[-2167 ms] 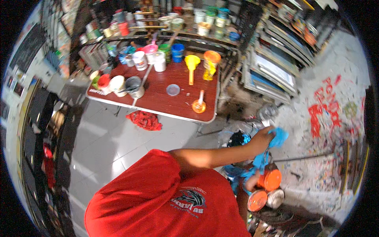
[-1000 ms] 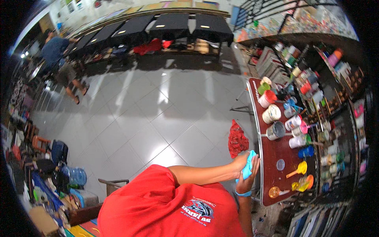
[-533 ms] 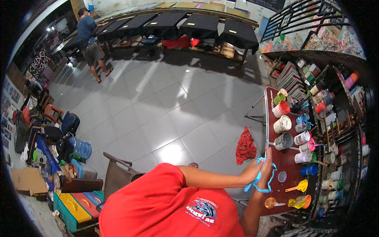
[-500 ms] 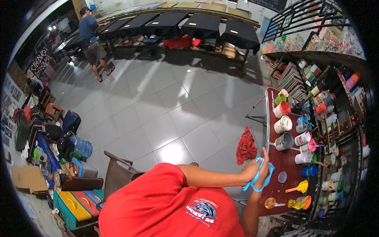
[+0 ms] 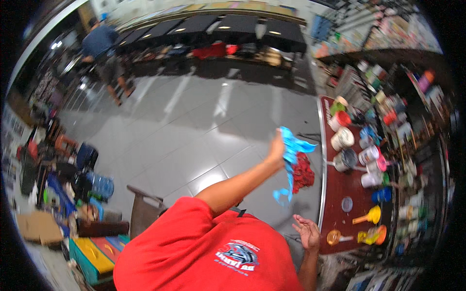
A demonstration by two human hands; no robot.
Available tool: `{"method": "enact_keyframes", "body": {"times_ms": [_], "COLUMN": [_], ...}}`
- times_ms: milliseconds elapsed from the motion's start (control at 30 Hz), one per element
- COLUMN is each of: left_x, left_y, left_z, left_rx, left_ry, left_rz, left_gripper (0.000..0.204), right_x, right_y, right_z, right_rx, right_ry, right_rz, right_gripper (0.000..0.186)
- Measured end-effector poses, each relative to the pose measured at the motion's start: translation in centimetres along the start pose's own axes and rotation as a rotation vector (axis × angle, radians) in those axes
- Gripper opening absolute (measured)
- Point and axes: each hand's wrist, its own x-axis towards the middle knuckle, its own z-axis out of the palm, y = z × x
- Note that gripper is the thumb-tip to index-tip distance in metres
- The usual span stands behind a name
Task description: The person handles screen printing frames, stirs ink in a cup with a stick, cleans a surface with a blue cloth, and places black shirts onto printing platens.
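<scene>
My left hand (image 5: 277, 148) is stretched out ahead over the floor, closed on a light blue cloth (image 5: 292, 145). The cloth hangs down in loose strips, slightly blurred, and covers part of my fingers. Nearer to me, my right hand (image 5: 307, 233) is empty, palm up with fingers apart, beside the left edge of a dark red table (image 5: 330, 203). Behind the blue cloth, a crumpled red cloth (image 5: 304, 173) lies on the tiles, partly hidden by it.
The table bears several paint tubs, among them a white tub (image 5: 342, 139) and a grey tub (image 5: 345, 160), plus a yellow scoop (image 5: 373, 214). Crowded shelves (image 5: 412, 169) stand to the right. A chair (image 5: 145, 208) is at my left. Another person (image 5: 101, 46) stands by black-covered tables (image 5: 235, 30) far off.
My hands, which were together around the blue cloth, have come apart. The left has carried the cloth forward and left; the right has drawn back toward me and opened. The other person has turned slightly.
</scene>
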Motion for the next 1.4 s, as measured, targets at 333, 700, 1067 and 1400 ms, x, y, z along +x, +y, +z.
{"method": "enact_keyframes", "body": {"times_ms": [333, 700, 1067, 1400], "left_x": [-10.5, -11.1, -12.8, -15.5], "left_y": [-11.9, -6.5, -7.2, -6.8], "left_z": [2.2, 0.4, 1.3, -1.2], "left_rx": [0.283, -0.08, -0.02, 0.12], "left_ry": [-0.352, -0.48, -0.519, -0.613], "left_rz": [-0.462, -0.92, -0.943, -1.044], "left_gripper": [0.067, 0.121, 0.089, 0.089], "right_x": [8.1, 7.6, 2.4, -2.8], "right_y": [-1.1, 0.1, -3.1, 5.0], "right_z": [7.0, 7.0, 10.6, 1.3], "right_rx": [-0.551, -0.915, -1.463, -0.568], "right_ry": [0.635, 0.741, 0.785, 1.255], "right_rz": [-0.752, -0.729, -0.719, -0.434], "right_gripper": [0.037, 0.032, 0.044, 0.018]}}
